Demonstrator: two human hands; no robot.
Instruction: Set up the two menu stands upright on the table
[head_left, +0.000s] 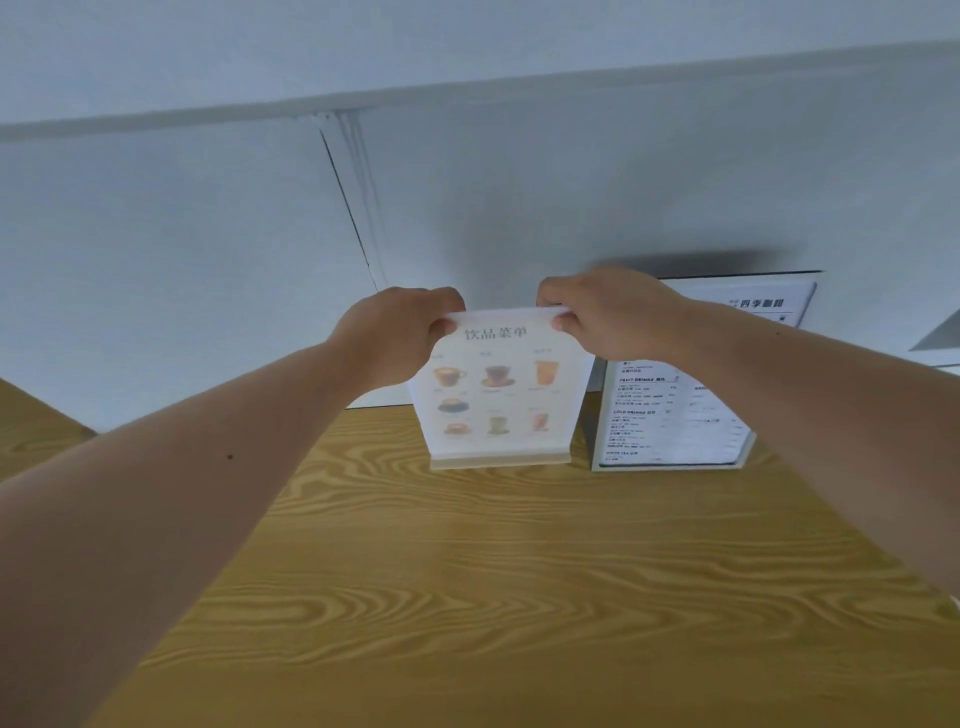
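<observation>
A pale grey wall (623, 182) is rising directly behind the wood-grain worktop (467, 571), with a dark vertical seam running down it left of the hands. Nothing is lying on the near part of the worktop; both forearms are reaching across it from the lower corners.

The text menu stand (675, 415) is standing upright at the right, close against the wall, and the right forearm is covering its upper left part. Its small print is too blurred to read, and a grey shape at the right edge is cut off by the frame.

The picture menu stand (498, 395), showing drinks in rows, is standing upright on its pale wooden base just left of the text one, slightly apart from it. The left hand (400, 332) is pinching its top left corner, thumb in front and fingers curled behind. The right hand (608, 312) is pinching the top right corner the same way. The fingers behind the sheet are hidden.
</observation>
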